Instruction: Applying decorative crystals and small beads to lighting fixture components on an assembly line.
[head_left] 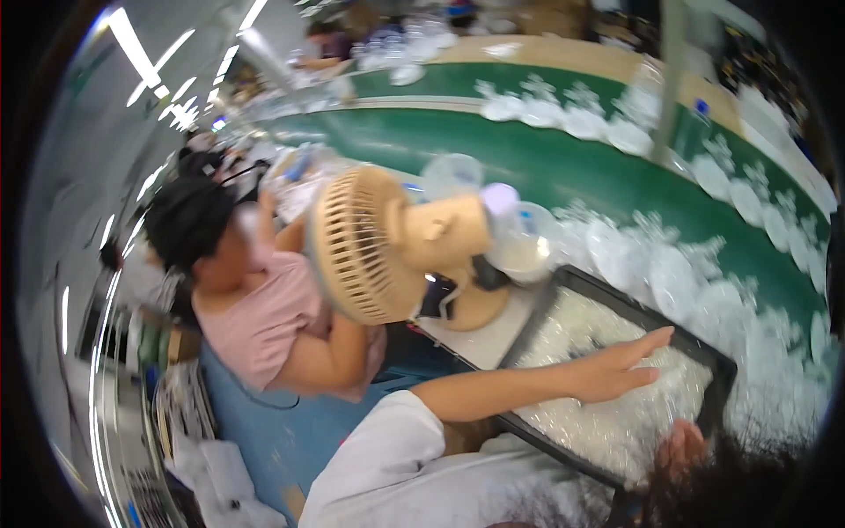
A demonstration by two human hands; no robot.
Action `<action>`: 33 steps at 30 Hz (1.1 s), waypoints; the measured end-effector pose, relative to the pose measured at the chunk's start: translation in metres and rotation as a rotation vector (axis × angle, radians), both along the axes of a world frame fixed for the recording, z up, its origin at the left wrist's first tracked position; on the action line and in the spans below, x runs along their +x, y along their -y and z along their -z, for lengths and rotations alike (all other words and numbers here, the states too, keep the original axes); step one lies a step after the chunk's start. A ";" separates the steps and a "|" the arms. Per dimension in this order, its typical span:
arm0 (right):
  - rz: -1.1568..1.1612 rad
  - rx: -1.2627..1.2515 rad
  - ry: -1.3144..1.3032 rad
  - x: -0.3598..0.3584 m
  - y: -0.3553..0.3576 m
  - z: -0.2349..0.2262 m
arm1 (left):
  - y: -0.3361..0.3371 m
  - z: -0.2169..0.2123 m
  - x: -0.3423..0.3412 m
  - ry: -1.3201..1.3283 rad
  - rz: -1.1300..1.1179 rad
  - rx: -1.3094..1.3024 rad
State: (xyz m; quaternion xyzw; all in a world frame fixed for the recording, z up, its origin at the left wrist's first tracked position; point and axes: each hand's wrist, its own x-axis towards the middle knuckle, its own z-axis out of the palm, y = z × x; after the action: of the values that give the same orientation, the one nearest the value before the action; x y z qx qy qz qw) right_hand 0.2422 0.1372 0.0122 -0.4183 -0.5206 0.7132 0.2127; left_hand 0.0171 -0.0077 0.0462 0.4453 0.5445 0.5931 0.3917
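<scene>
We see the left hand [616, 365] stretched flat at about four o'clock from the picture's middle, fingers straight and together, gripping nothing; it lies over the heap of small clear plastic pieces [607, 414] that fills the black tray [541, 312], though whether the palm presses on them or hovers just above we cannot tell; the right hand [679, 444] shows at five o'clock as a blurred patch at the tray's near edge, partly behind dark hair, and its fingers cannot be made out; a beige desk fan [378, 246] stands just beside the tray at its ten o'clock, grille facing a co-worker in a pink shirt [264, 317] at nine o'clock; a clear tub [524, 246] sits behind the fan; clear plastic parts [695, 273] lie in rows along the green conveyor belt [528, 163] from twelve to three o'clock.
</scene>
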 end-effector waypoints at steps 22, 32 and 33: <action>-0.268 0.064 -0.041 0.022 0.003 -0.001 | 0.008 -0.019 0.001 -0.352 0.110 0.139; -0.336 0.153 -0.172 0.007 0.000 -0.029 | 0.012 -0.041 0.001 -0.235 0.061 0.018; -0.335 0.153 -0.172 0.003 -0.004 -0.034 | 0.014 -0.044 -0.003 -0.292 -0.104 0.233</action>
State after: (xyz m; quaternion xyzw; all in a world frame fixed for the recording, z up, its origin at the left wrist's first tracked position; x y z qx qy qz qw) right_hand 0.2456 0.1411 0.0458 -0.2463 -0.6155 0.7300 0.1660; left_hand 0.0145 -0.0217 0.0899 0.5405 0.5455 0.6005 0.2232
